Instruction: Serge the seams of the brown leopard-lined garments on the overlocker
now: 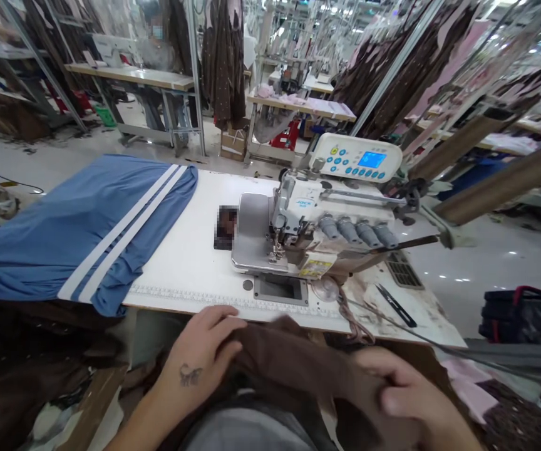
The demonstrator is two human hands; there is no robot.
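A strip of dark brown fabric [293, 360] stretches between my two hands, below the front edge of the sewing table [181, 263]. My left hand [205, 351] has its fingers closed on the fabric's left end. My right hand [402, 388], somewhat blurred, pinches the other end with the thumb on top. Just beyond the hands stands a white overlock sewing machine [308, 207] with a lit blue display. Its metal plate [254, 225] faces left, and no cloth shows under the presser foot.
Blue fabric with two white stripes [87, 232] covers the table's left side. Black thread snips [397, 307] lie at the right, near a cable. A printed ruler [195, 299] runs along the front edge. Brown garments [223, 62] hang behind; another person [155, 56] is at a far table.
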